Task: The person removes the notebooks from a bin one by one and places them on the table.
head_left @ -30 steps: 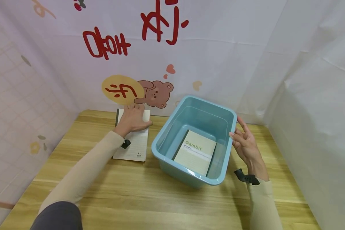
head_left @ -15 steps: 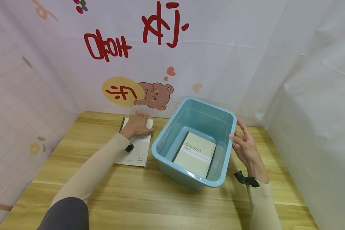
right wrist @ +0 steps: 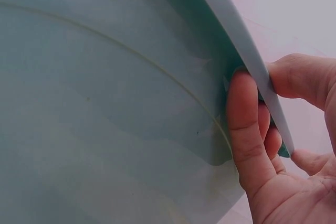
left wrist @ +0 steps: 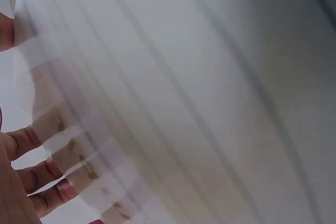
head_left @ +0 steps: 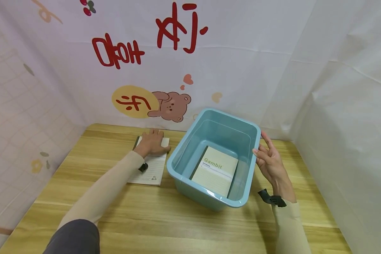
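Note:
In the head view my left hand (head_left: 152,143) rests on a lined notebook (head_left: 149,171) lying on the wooden table, its fingers spread over the far end. Pale lined paper of this notebook (left wrist: 157,103) fills most of the left wrist view. My right hand (head_left: 272,164) holds the right rim of a light blue plastic tub (head_left: 195,195), thumb and fingers on either side of the edge. The right wrist view shows that grip close up, beside the tub's broad wall (right wrist: 105,108). Inside the tub lies a cream "Gambit" notebook (head_left: 217,169).
A white printed cloth (head_left: 241,70) with red characters and a bear hangs right behind the table (head_left: 165,225). More white sheeting (head_left: 346,141) closes off the right side, and a patterned sheet (head_left: 28,116) the left.
My left hand and the far end of the lined notebook have come nearer to me and a little to the right. The right hand and the tub have stayed in place.

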